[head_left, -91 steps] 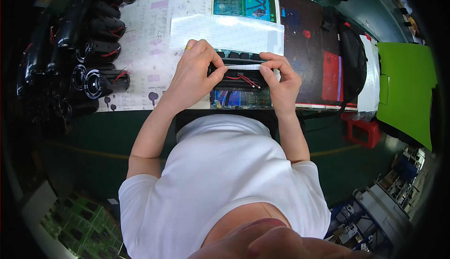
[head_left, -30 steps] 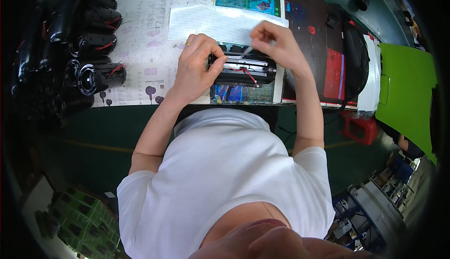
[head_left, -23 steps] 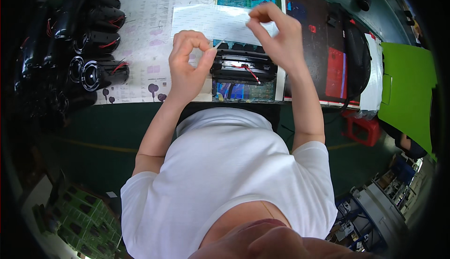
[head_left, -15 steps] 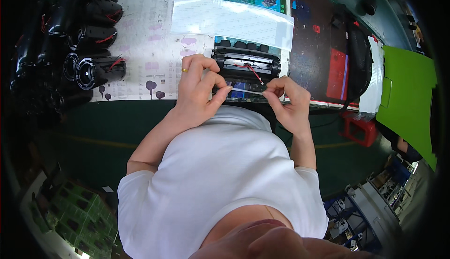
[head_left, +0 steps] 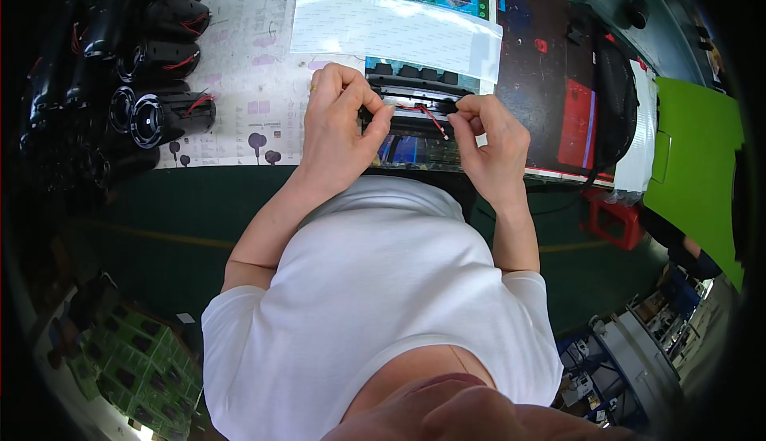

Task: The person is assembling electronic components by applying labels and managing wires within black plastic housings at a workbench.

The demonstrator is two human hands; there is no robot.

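A long black plastic housing [head_left: 420, 82] lies in front of me at the near edge of the table, with a shiny band along it. Out of its middle comes a short red wire [head_left: 435, 122] ending in a small white plug. My left hand [head_left: 343, 118] is closed in a pinch at the housing's left end. At the right end, my right hand [head_left: 491, 142] pinches with thumb and forefinger. Between the fingertips a thin pale strip runs along the housing's near side; it is hard to tell from the shiny surface, and its ends are hidden by my fingers.
Beyond the housing lies a white sheet of labels [head_left: 395, 34]. Several black cylindrical housings [head_left: 187, 114] with red wires crowd the table's left side. A dark mat [head_left: 535, 82] and a black cable are on the right, beside a green panel [head_left: 694, 174]. A red stool [head_left: 614, 222] stands below.
Both hands have moved away from my body and up over the housing, carrying the thin pale strip from in front of it onto its near side.
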